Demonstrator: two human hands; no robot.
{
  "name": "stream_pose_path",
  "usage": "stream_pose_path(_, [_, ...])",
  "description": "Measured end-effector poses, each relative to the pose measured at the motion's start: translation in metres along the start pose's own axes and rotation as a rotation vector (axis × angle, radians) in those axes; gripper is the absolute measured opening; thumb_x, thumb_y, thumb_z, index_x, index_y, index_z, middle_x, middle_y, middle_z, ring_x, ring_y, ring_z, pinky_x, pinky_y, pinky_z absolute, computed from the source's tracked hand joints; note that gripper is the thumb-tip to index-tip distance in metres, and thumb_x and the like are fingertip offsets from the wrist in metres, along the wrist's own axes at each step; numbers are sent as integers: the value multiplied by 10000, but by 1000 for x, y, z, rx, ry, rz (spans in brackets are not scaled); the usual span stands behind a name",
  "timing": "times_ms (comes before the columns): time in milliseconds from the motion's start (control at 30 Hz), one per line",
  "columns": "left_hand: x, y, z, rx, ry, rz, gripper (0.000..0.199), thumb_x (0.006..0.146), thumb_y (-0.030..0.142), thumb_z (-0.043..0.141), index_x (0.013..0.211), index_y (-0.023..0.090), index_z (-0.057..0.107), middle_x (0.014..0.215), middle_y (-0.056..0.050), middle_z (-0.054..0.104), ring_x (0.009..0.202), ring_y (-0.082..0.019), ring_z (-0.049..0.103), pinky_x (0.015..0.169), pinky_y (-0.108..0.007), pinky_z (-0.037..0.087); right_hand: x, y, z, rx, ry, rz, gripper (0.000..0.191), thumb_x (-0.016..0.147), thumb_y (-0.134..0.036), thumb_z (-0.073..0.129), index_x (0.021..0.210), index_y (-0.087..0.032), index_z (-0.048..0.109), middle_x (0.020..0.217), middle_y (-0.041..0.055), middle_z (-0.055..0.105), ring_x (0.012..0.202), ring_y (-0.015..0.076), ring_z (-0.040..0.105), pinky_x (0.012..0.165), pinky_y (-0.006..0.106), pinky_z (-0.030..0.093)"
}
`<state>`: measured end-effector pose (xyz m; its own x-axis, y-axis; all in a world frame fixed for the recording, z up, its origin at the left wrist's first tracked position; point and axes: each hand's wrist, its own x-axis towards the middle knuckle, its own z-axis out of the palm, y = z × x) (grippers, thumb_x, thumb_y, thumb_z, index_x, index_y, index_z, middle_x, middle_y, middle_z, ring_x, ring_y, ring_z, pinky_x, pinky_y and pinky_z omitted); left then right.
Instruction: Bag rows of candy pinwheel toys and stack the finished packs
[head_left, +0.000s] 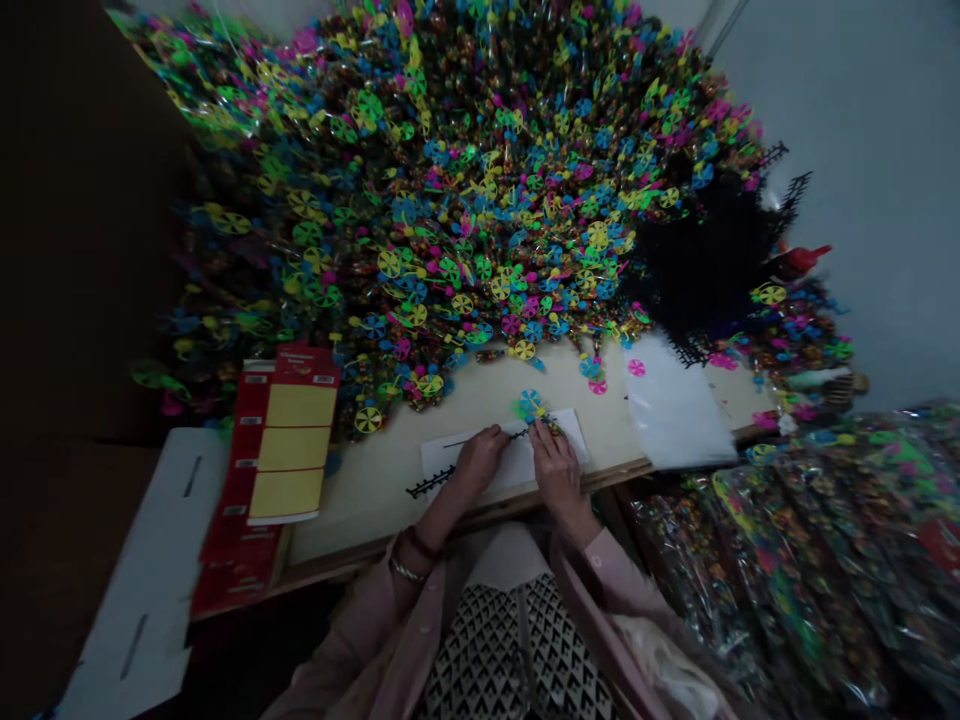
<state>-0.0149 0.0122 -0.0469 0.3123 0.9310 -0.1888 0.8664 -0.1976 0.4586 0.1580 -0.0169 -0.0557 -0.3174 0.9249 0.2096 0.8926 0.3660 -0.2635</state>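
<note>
Here we are at the front of the table (480, 515), both hands working close together on a white paper sheet (499, 462). The left hand (480, 458) comes down with its fingers curled in a narrow grip at one end of a black toothed strip (431, 482), and from up here I can't tell whether it's actually pinching the strip or just pressing it down. The right hand (556, 468) is right beside it, fingertips (541, 428) drawn close around a small wrapped bundle (552, 426) under a blue-and-yellow pinwheel (529, 405), and that looks like a narrow hold on the piece. So the work in hand is right here on the paper, with strip and pinwheel meeting between the hands.

Behind them rises a huge heap of pinwheels in cellophane (420, 190), with a dark mass of black strips (709, 260) off to the right. A clear plastic sheet (671, 400) lies on the table, red-and-yellow cards (292, 440) sit to the left, and bulging clear bags (787, 570) are packed in at the lower right. Pink sleeves (607, 580) run down to both wrists, and bracelets (407, 557) circle the left one.
</note>
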Motion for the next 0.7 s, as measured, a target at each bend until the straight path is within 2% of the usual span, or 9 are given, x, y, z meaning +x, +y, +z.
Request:
stream_pose_path(133, [0, -2, 1, 9, 6, 8, 272, 947, 181, 387, 880, 179, 651, 923, -45, 624, 860, -158, 587, 699, -223, 414, 24, 11, -28, -59, -2, -32, 298, 957, -313, 429, 1123, -206, 653, 1206, 103, 641, 939, 213, 590, 866, 367, 405])
stream_pose_path(233, [0, -3, 1, -7, 1, 7, 271, 942, 164, 387, 887, 181, 652, 931, -45, 624, 848, -158, 592, 694, -225, 415, 79, 45, -44, -106, 99, 167, 329, 973, -324, 373, 937, -186, 669, 965, 107, 694, 925, 227, 583, 877, 377, 388])
stream_pose_path(300, [0, -3, -1, -23, -2, 4, 259, 940, 167, 398, 899, 182, 653, 936, -44, 623, 851, -156, 595, 703, -223, 420, 127, 72, -45, -140, 83, 325, 287, 959, -294, 388, 1056, -146, 615, 1008, 147, 665, 1007, 257, 563, 860, 372, 403])
stream_pose_path(367, [-1, -1, -3, -38, -8, 0, 246, 938, 175, 411, 906, 180, 655, 943, -45, 626, 866, -156, 599, 719, -222, 427, 169, 91, -42, -127, -29, 418, 329, 916, -243, 457, 1201, -88, 512, 1068, 190, 634, 1018, 274, 567, 836, 367, 417])
stream_pose_path(433, [-1, 0, -5, -48, -17, -8, 239, 937, 183, 422, 905, 174, 659, 944, -49, 629, 875, -157, 603, 738, -224, 435, 194, 99, -38, -88, -122, 458, 433, 863, -177, 501, 1271, -54, 427, 1083, 209, 620, 981, 277, 589, 811, 363, 430])
stream_pose_path(467, [-2, 0, -6, -52, -20, -11, 239, 937, 186, 424, 904, 172, 661, 943, -52, 631, 876, -157, 605, 747, -225, 439, 197, 99, -37, -61, -131, 464, 482, 841, -151, 511, 1297, -51, 394, 1076, 207, 621, 954, 276, 600, 798, 364, 437])
stream_pose_path(533, [-1, -1, -6, -61, -18, -11, 241, 937, 190, 427, 903, 170, 664, 939, -54, 632, 871, -156, 608, 757, -225, 444, 186, 91, -40, 18, -52, 457, 574, 822, -133, 512, 1359, -69, 318, 1060, 185, 630, 907, 267, 617, 774, 362, 456])
stream_pose_path(633, [0, -4, -5, -72, -9, 14, 243, 937, 192, 427, 912, 172, 668, 933, -55, 633, 874, -154, 610, 764, -224, 448, 136, 67, -47, 224, 202, 387, 589, 881, -213, 482, 1415, -127, 249, 1073, 138, 634, 852, 221, 631, 746, 337, 493])
stream_pose_path(700, [2, -7, -3, -75, -14, 30, 240, 934, 193, 432, 922, 172, 671, 938, -56, 635, 879, -157, 609, 758, -224, 450, 93, 45, -45, 363, 329, 286, 482, 917, -283, 472, 1369, -168, 347, 1098, 111, 632, 874, 192, 635, 751, 310, 512])
